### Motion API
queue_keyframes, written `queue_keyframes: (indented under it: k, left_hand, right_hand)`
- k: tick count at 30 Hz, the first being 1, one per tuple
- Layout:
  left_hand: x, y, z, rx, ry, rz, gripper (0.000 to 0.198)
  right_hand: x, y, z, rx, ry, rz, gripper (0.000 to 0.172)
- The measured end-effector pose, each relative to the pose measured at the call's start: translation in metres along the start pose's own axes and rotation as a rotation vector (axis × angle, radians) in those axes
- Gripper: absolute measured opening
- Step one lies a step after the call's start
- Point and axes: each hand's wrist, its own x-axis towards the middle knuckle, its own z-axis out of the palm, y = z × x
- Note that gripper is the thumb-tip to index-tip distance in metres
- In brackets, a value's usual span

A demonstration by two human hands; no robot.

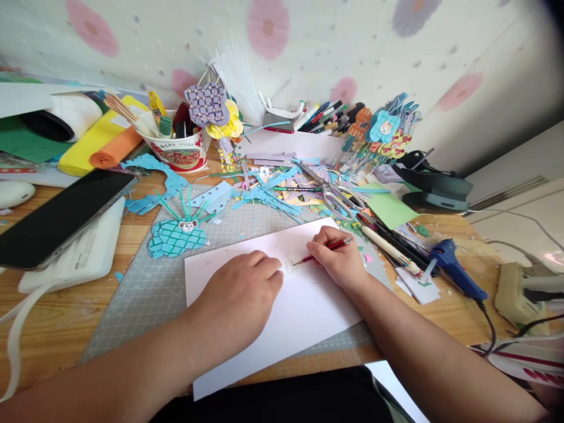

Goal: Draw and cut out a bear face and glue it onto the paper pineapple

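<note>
A sheet of white paper (247, 358) lies at a slant over the grey cutting mat (132, 311). My right hand (337, 255) grips a red and black pencil (335, 245), its point touching the paper beside a small faint pencil sketch (291, 266). On the sheet left of the sketch rests my left hand (244, 291), fingers slightly bent and holding nothing; its palm is hidden. Past the sheet's upper left edge is a blue woven paper piece (177, 238) with green strips and a small animal face.
Paper scraps (268, 197) and scissors (330, 191) lie behind the sheet. A blue glue gun (458, 270) and several pens (392, 249) are at the right. At the left, a phone (66, 211) sits on a white box (97, 252). A paper tub (176, 154) holds tools.
</note>
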Motion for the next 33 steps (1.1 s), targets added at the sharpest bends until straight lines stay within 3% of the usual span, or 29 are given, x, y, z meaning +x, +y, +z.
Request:
queue_keyframes:
  k: [33]
  left_hand:
    - [0.0004,0.0018,-0.0026,0.029,-0.013,-0.005,0.038]
  right_hand:
    - [0.0005,0.0018,0.0000,0.009,0.004,0.018,0.027]
